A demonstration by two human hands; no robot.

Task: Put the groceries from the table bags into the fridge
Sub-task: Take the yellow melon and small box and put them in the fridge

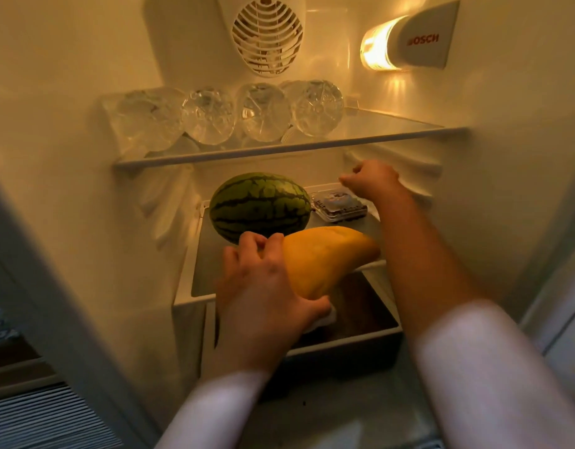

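I look into an open fridge. A striped green watermelon [260, 205] lies on the lower shelf [211, 280]. To its right sits a clear plastic box of dark berries [339, 207]. My left hand [263, 286] grips the near end of a long yellow melon [325, 254] that lies across the shelf's front edge. My right hand [373, 183] reaches deep over the berry box, fingers loosely curled, holding nothing I can see.
Several clear plastic bottles [221, 115] lie on the upper glass shelf [279, 150], bottoms toward me. A dark drawer [367, 319] sits open under the lower shelf. The fan grille [266, 34] and lamp [380, 47] are on the back wall.
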